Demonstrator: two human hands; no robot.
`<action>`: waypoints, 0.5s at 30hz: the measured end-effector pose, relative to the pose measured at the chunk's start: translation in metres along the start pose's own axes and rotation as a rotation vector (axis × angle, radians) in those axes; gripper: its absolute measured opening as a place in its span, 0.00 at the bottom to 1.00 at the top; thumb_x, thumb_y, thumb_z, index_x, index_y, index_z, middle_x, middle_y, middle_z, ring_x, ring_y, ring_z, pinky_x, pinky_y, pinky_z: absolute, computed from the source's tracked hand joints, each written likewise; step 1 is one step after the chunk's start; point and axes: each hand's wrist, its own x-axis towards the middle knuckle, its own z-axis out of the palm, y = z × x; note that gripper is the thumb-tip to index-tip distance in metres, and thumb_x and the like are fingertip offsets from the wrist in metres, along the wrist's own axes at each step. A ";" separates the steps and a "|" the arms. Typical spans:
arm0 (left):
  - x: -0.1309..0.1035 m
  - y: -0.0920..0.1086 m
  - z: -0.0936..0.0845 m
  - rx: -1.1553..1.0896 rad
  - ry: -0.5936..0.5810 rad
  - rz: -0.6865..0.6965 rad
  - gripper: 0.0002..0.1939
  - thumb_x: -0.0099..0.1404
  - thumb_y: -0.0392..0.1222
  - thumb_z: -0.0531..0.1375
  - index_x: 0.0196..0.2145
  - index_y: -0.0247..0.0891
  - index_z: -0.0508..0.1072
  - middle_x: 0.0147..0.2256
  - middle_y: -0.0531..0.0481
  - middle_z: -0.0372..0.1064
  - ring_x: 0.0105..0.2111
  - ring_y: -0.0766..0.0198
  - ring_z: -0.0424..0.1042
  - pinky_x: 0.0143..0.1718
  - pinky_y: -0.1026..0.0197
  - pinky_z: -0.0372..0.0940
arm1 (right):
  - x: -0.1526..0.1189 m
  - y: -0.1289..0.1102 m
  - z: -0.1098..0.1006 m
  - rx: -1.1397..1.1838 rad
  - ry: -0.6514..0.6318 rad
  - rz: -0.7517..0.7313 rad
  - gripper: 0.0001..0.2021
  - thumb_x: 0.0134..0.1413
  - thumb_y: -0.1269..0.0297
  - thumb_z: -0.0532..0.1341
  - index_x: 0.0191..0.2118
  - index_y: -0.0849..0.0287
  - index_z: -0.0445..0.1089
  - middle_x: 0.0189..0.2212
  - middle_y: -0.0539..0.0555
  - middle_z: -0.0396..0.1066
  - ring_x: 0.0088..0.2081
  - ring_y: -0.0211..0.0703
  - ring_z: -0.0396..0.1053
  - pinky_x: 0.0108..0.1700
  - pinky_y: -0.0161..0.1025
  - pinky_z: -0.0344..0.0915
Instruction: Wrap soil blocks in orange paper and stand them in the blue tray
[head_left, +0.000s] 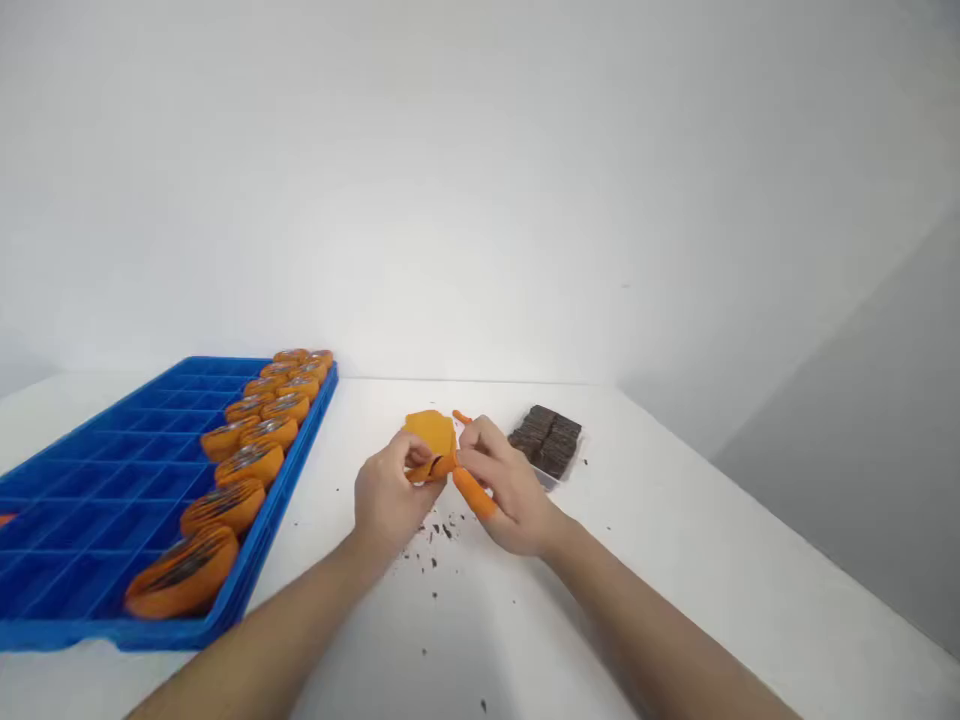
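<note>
My left hand (394, 490) and my right hand (517, 495) are close together above the white table, both closed on a small orange wrap (442, 466). A dark bit shows inside its fold; the fingers hide much of it. Along my right thumb runs an orange piece (474, 494), a covering or part of the wrap; I cannot tell which. Just behind the hands lies a flat yellow-orange piece (431, 430). A small orange piece (462, 416) shows by my right knuckles. Near my right hand, a clear container (546, 482) holds dark brown layered blocks (551, 435).
A blue compartment tray (289, 465) stands at the left. Several orange bundles (251, 463) with dark layered middles fill its right-hand rows. Dark crumbs (448, 530) are scattered on the white table (660, 560) below my hands. A white wall (480, 200) rises behind the table.
</note>
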 end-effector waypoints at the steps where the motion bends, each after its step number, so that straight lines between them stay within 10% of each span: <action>1: 0.000 0.000 0.000 0.004 0.009 -0.006 0.09 0.58 0.38 0.69 0.34 0.44 0.72 0.33 0.55 0.79 0.36 0.56 0.80 0.40 0.55 0.70 | -0.001 0.001 0.001 -0.007 0.006 -0.005 0.16 0.78 0.62 0.51 0.38 0.56 0.71 0.38 0.50 0.55 0.34 0.41 0.58 0.73 0.72 0.59; 15: 0.003 -0.003 0.001 -0.022 0.043 -0.038 0.11 0.57 0.40 0.71 0.34 0.44 0.72 0.33 0.53 0.79 0.34 0.57 0.79 0.37 0.57 0.70 | 0.001 0.000 0.005 -0.034 -0.021 0.070 0.18 0.77 0.60 0.54 0.32 0.55 0.68 0.38 0.51 0.57 0.34 0.42 0.60 0.59 0.60 0.75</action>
